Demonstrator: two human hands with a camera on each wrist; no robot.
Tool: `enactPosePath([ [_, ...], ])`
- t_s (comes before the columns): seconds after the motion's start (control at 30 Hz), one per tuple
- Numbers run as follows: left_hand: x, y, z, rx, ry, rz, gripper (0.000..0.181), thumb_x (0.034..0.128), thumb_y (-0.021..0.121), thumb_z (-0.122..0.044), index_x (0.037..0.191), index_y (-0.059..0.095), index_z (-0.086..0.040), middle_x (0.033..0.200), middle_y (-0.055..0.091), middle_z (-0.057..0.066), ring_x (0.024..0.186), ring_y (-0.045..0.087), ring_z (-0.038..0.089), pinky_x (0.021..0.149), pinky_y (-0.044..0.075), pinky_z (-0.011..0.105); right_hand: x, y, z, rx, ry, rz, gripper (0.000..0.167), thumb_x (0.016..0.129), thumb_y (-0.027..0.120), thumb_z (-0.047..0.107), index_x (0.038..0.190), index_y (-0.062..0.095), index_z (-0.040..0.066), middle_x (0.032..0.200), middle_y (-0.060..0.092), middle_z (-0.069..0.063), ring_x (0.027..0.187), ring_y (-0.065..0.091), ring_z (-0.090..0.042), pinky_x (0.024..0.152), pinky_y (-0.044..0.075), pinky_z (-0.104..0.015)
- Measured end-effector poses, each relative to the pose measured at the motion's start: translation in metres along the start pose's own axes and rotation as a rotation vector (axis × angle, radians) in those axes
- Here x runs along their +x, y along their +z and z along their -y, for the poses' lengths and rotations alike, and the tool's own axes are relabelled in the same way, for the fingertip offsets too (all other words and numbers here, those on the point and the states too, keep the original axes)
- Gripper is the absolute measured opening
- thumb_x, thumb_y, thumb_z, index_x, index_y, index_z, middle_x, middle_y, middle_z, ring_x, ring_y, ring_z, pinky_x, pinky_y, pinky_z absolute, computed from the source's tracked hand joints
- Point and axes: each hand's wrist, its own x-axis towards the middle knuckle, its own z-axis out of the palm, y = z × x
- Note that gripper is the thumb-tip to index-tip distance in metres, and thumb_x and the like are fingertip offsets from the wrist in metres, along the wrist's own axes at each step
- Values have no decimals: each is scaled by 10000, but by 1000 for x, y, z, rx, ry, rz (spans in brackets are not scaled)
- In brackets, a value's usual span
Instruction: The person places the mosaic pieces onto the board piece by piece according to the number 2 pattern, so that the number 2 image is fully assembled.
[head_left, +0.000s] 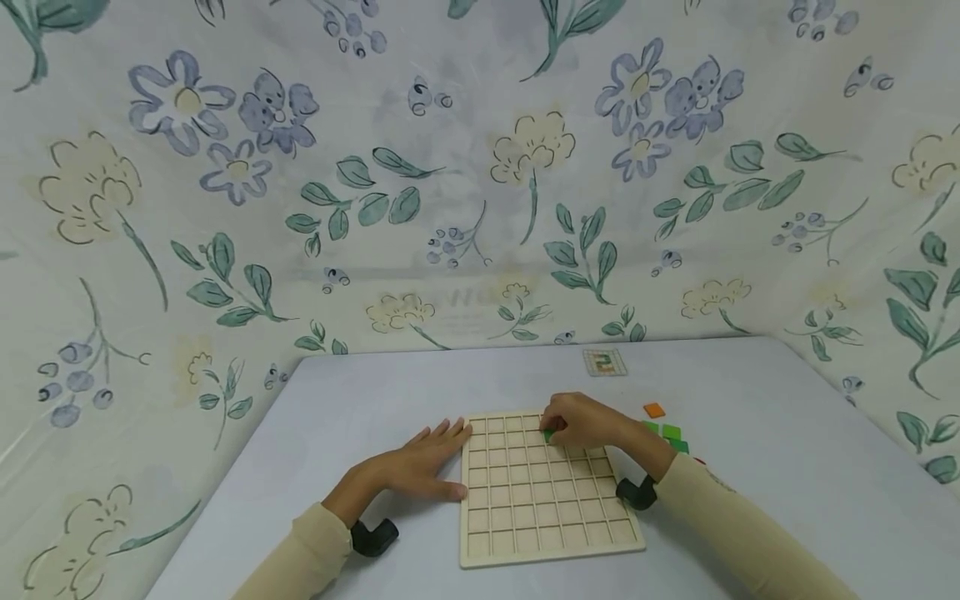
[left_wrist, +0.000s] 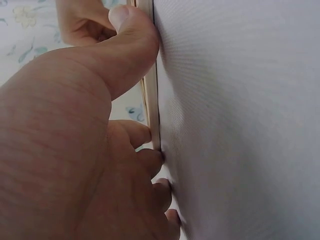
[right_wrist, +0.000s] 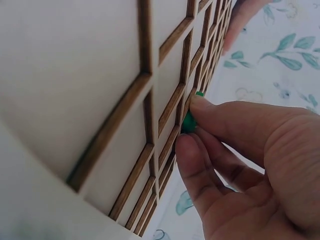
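Green tile [right_wrist: 188,123] near far edge of pale gridded board [head_left: 542,493]

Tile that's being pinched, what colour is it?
The tile is green; it shows best in the right wrist view.

– Where does the head view look from?
– From well above the near side of the tabletop [head_left: 375,392], facing forward and down, far enough back to take in the board [head_left: 532,500], left hand [head_left: 423,462], right hand [head_left: 588,421] and cloth [head_left: 450,208] behind.
– And the left wrist view?
– Very close, looking along the left hand, turned sideways: the tabletop stands upright at right, the board a thin strip.
– The right wrist view?
– Near and low, tilted, facing across the board to the right hand's fingertips and the green tile [right_wrist: 189,122].
– Anything shared?
– The board, in all three. Each wrist view also catches part of the opposite hand near its top.
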Motion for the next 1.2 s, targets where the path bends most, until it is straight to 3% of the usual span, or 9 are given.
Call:
enactPosePath([
  [0.67,2,4,-2,21,-21,-3,969,912,654,-544,1613,149,-104,1689,79,120,1567,32,347,1263,51,551,-1,-2,2,-17,1,2,128,864,719,-14,987,751,-2,911,637,-40,817,592,-75,723,521,-177],
  [1.03,3,4,-4,14,-33,2,962,913,663,-528,1614,147,-118,1691,72,101,1571,21,320,1270,44,525,-1,-2,2,2,45,3,63,865,751,32,919,727,51,896,640,-11,796,572,-61,706,511,-194],
  [1.2,3,5,-2,13,-30,5,962,917,658,-527,1613,145,-107,1690,69,111,1570,24,328,1268,48,534,-1,-1,1,-3,30,-8,48,868,739,26,891,729,67,880,646,-1,774,556,-50,692,497,-191],
])
